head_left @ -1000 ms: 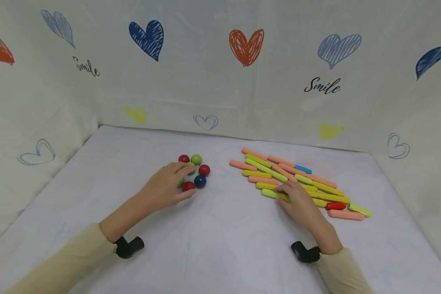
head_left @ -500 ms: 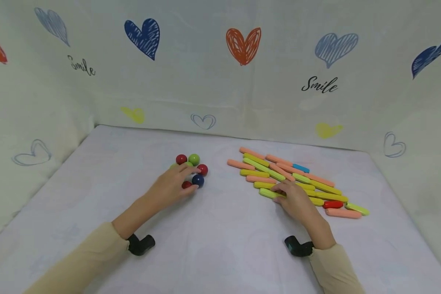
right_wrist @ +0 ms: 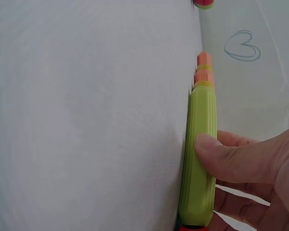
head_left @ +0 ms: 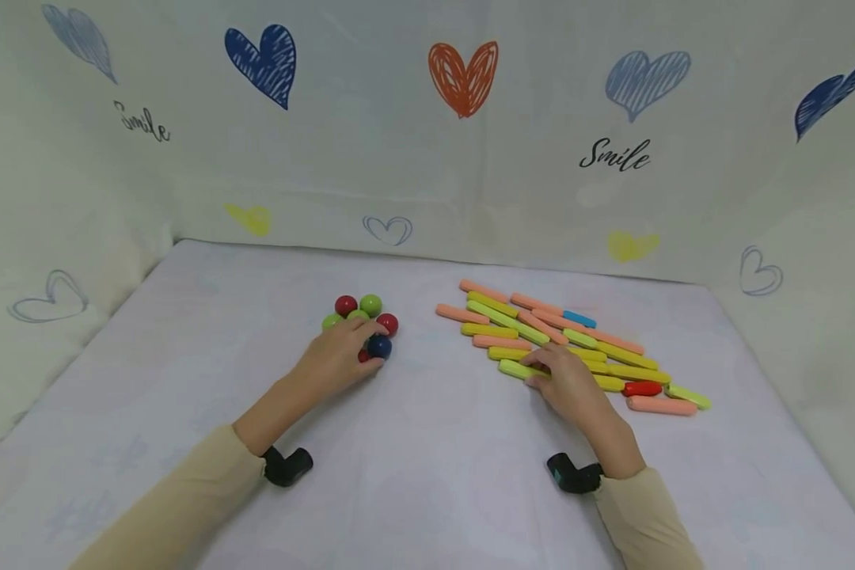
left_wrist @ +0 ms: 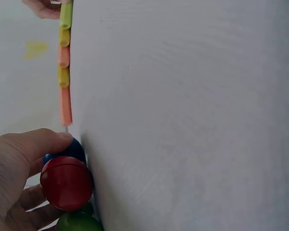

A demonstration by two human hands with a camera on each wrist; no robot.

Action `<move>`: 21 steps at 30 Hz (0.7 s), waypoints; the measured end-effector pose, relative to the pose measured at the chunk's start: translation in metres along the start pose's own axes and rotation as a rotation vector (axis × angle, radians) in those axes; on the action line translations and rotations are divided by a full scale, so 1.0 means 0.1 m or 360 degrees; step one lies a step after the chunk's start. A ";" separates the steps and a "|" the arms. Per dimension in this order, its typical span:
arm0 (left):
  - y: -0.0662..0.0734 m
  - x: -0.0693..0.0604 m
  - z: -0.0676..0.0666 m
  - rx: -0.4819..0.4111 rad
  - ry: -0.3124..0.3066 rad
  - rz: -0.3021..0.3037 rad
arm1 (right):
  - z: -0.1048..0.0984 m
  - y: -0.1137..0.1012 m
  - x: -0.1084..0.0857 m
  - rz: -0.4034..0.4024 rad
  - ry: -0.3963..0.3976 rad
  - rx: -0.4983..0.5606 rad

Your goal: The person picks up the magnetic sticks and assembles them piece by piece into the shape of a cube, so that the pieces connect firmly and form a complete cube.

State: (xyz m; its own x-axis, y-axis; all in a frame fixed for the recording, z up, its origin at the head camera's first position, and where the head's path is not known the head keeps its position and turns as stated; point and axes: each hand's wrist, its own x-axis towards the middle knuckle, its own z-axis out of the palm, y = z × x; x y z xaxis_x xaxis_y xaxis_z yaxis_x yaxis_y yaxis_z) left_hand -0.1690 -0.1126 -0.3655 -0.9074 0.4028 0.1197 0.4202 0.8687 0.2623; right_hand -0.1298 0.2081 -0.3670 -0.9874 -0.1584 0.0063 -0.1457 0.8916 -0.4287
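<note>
In the head view, a small cluster of shiny balls sits left of centre: red balls (head_left: 345, 305), green balls (head_left: 371, 305) and one dark blue ball (head_left: 380, 347). My left hand (head_left: 333, 360) reaches over the cluster and pinches the blue ball between thumb and fingers, partly covering a red ball behind the thumb. The left wrist view has the thumb touching the blue ball (left_wrist: 73, 150), behind a nearer red ball (left_wrist: 67, 183). My right hand (head_left: 575, 384) holds a light-green ribbed stick (head_left: 513, 370), thumb on its near side; the right wrist view shows this stick (right_wrist: 200, 159) closely.
Several orange, yellow and green sticks (head_left: 495, 343) lie in slanting rows, with a blue piece (head_left: 580, 318) and a red one (head_left: 643, 388) among them. A white cloth covers the table (head_left: 427, 475). Behind stands a white curtain (head_left: 399, 158) printed with hearts.
My left hand has moved slightly right and its thumb and fingers have closed in on the blue ball. The right hand stays on the green stick. The head view has shifted a little.
</note>
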 end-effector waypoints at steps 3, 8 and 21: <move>-0.01 0.01 0.01 -0.0008 -0.0004 -0.0003 | -0.01 -0.01 0.01 0.0003 -0.0009 0.0007; -0.01 0.01 0.00 -0.0032 0.0006 0.0014 | -0.02 -0.02 0.01 0.0014 -0.0031 0.0014; 0.12 -0.13 -0.08 -0.0308 0.0057 0.0089 | -0.03 -0.02 0.03 0.0032 -0.0061 0.0012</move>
State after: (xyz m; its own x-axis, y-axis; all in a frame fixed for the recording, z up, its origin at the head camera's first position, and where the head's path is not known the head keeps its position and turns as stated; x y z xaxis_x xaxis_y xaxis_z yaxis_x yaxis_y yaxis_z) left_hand -0.1518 -0.1100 -0.3562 -0.8836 0.4355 0.1722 0.4650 0.7722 0.4329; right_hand -0.1328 0.2074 -0.3636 -0.9870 -0.1567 -0.0369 -0.1253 0.8916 -0.4351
